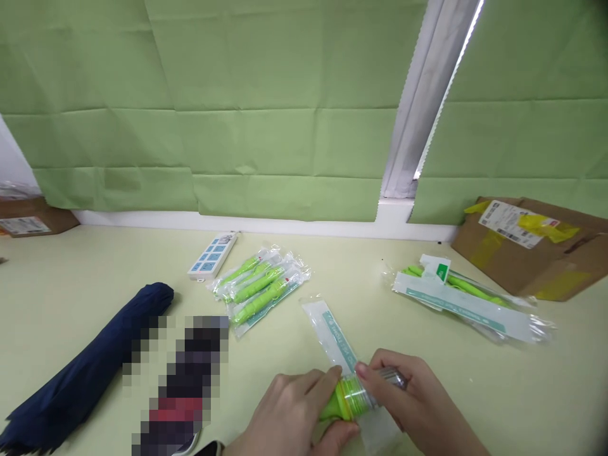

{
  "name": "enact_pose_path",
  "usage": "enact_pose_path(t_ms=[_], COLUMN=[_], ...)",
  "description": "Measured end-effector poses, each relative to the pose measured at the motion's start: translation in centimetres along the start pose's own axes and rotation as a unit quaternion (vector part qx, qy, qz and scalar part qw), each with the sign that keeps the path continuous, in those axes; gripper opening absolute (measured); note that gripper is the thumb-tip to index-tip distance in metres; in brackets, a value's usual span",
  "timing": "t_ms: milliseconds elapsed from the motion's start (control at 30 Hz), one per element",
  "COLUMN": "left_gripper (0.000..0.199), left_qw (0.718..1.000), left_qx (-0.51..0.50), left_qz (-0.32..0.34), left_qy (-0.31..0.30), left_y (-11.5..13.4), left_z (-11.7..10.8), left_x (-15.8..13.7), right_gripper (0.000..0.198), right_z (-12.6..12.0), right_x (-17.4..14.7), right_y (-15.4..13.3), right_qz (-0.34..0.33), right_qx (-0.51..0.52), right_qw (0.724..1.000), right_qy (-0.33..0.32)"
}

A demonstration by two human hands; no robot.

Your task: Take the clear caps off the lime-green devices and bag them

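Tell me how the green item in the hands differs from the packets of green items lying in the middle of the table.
The green item is gripped by the left hand and right hand; the packets lie untouched farther back. The held item is single and pokes out of its clear sleeve; the packets are several, side by side, each seemingly sealed. Both are bright green in clear plastic wrapping.

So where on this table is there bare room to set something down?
Bare table runs from the left cardboard box to the power strip, above the folded umbrella. Another patch lies between the two piles of bagged green items. Crowded: the near edge, where both hands hold a green item.
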State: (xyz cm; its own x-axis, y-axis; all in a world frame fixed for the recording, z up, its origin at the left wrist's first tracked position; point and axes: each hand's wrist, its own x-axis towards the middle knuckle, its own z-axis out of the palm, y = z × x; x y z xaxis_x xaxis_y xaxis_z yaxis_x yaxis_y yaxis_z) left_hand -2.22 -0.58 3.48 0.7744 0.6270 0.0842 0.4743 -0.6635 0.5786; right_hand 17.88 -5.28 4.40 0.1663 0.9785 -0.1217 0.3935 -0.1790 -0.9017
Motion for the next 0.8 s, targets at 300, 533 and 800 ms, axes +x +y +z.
enact_pose_path(t_ms=[300, 533, 800], left_gripper=[0.042, 0.049, 0.027], left_qw=[0.946, 0.944, 0.992], left_qx=[-0.265, -0.278, 0.101], left_qz=[-0.112, -0.081, -0.051], left_qy=[-0.147, -0.157, -0.052], left_y=[-0.6, -0.4, 0.8], left_z=[-3.4, -2.5, -1.1], left_x=[0.2, 0.2, 0.0], right_gripper=[0.022, 0.024, 0.044], right_z=[-2.0, -2.3, -0.8], right_x=[-0.4, -0.6, -0.1], right_y=[0.5, 2.0, 2.1], right_qz=[-0.232, -0.36, -0.122], right_qx=[-0.115, -0.307, -0.163], right_qw=[0.966, 0.878, 0.977], right_qy=[0.021, 0.077, 0.058])
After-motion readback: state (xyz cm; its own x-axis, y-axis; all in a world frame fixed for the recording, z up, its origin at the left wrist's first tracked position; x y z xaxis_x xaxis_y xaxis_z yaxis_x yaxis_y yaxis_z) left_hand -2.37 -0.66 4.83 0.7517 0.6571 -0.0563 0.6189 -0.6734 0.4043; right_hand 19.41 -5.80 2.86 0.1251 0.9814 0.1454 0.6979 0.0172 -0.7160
